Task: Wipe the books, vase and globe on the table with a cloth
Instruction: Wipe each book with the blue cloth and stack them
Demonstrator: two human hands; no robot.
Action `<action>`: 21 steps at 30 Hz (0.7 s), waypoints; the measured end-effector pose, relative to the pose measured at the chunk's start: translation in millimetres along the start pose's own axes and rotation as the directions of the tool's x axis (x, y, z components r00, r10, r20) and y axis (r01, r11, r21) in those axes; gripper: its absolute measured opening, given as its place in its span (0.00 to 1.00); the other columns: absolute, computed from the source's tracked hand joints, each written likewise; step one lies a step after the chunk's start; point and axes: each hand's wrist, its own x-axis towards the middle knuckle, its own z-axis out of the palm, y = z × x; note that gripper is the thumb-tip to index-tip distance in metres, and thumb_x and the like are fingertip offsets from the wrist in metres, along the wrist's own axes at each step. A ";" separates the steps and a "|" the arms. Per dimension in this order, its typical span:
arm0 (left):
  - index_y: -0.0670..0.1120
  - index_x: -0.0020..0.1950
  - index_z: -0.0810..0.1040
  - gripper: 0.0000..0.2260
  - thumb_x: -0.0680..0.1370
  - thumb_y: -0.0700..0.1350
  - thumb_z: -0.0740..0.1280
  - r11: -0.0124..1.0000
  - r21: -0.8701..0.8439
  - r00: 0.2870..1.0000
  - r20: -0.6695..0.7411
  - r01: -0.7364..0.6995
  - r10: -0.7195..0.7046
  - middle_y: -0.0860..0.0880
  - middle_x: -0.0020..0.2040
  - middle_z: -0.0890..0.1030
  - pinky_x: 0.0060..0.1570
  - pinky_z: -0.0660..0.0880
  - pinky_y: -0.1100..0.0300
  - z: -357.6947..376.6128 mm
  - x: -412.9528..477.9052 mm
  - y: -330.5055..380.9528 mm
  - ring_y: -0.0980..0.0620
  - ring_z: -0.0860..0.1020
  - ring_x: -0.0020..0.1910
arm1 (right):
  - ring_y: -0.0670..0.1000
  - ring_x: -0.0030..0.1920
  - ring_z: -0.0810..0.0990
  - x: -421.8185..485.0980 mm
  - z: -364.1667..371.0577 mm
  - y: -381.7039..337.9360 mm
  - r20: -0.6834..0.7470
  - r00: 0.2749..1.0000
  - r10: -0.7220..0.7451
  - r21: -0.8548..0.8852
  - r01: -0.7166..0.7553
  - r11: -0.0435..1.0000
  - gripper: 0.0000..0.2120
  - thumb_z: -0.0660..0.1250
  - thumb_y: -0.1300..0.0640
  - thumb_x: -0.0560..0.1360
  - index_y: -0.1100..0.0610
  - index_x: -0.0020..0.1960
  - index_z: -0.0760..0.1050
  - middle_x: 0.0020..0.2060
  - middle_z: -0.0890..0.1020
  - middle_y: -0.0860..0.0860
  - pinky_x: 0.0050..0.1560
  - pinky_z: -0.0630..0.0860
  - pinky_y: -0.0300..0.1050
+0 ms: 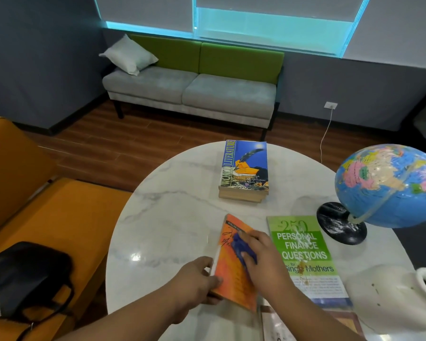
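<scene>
Left hand grips orange book; right hand apparently clutches half-hidden blue cloth.

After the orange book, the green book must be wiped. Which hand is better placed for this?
The right hand: it holds the blue cloth on the orange book, just beside the green book. The left hand grips the orange book's edge, farther away.

blue book WORLD LITERATURE, green book 250

A grey-and-green sofa stands on wood floor below blinded windows.
</scene>
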 end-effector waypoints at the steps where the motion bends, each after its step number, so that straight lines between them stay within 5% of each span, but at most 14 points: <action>1: 0.43 0.62 0.73 0.13 0.78 0.39 0.67 1.000 0.013 1.000 -0.007 -0.028 0.028 0.36 0.52 0.80 0.40 0.80 0.59 0.6 -3.3 3.9 0.46 0.82 0.39 | 0.44 0.64 0.68 0.2 -2.6 -13.9 0.025 0.997 -0.071 0.040 0.070 0.997 0.21 0.66 0.60 0.74 0.49 0.66 0.74 0.62 0.71 0.42 0.65 0.58 0.29; 5: 0.47 0.53 0.78 0.08 0.76 0.38 0.65 0.968 0.191 0.975 -0.116 -0.165 0.189 0.48 0.41 0.79 0.45 0.80 0.56 2.6 -12.6 15.1 0.50 0.79 0.39 | 0.39 0.60 0.68 1.0 -19.0 -41.1 0.162 0.938 -0.306 0.068 0.299 0.952 0.19 0.64 0.56 0.72 0.45 0.62 0.76 0.59 0.72 0.38 0.62 0.61 0.28; 8: 0.54 0.49 0.79 0.09 0.78 0.40 0.64 0.901 0.366 0.925 -0.203 -0.232 0.321 0.54 0.44 0.81 0.47 0.79 0.61 -5.3 -18.5 20.4 0.55 0.79 0.43 | 0.49 0.58 0.72 26.7 -39.0 -29.0 0.107 0.983 -0.151 -0.089 0.160 0.983 0.17 0.62 0.55 0.73 0.46 0.60 0.77 0.57 0.74 0.42 0.60 0.70 0.41; 10: 0.55 0.51 0.80 0.09 0.78 0.43 0.63 0.798 0.542 0.874 -0.218 -0.262 0.435 0.56 0.45 0.79 0.40 0.71 0.71 -10.6 -20.5 24.0 0.59 0.76 0.43 | 0.52 0.57 0.72 34.2 -49.4 -26.8 0.140 0.990 0.012 -0.177 0.013 0.984 0.16 0.62 0.58 0.74 0.47 0.60 0.78 0.56 0.74 0.44 0.59 0.71 0.45; 13: 0.55 0.59 0.78 0.11 0.79 0.45 0.62 0.620 0.732 0.792 -0.188 -0.280 0.580 0.56 0.49 0.74 0.42 0.64 0.70 -14.7 -21.0 24.4 0.57 0.73 0.48 | 0.51 0.56 0.73 20.6 -50.9 -45.3 0.277 0.952 -0.132 -0.142 0.176 0.974 0.18 0.61 0.56 0.72 0.45 0.60 0.77 0.55 0.74 0.43 0.58 0.71 0.45; 16: 0.54 0.62 0.76 0.12 0.79 0.46 0.61 0.483 0.785 0.718 -0.070 -0.389 0.693 0.57 0.47 0.72 0.41 0.65 0.73 -19.4 -21.8 15.0 0.59 0.72 0.47 | 0.45 0.54 0.73 9.7 -53.7 -57.8 0.389 0.899 -0.201 -0.105 0.260 0.960 0.17 0.60 0.52 0.72 0.43 0.60 0.75 0.54 0.74 0.42 0.55 0.72 0.43; 21: 0.56 0.57 0.79 0.11 0.76 0.44 0.67 0.395 0.754 0.651 0.057 -0.525 0.757 0.62 0.48 0.74 0.49 0.65 0.80 -42.4 -23.7 -8.3 0.65 0.73 0.48 | 0.47 0.52 0.76 13.2 -71.1 -26.6 0.353 0.930 0.104 -0.241 -0.017 0.970 0.11 0.62 0.50 0.76 0.45 0.55 0.79 0.52 0.76 0.44 0.53 0.73 0.42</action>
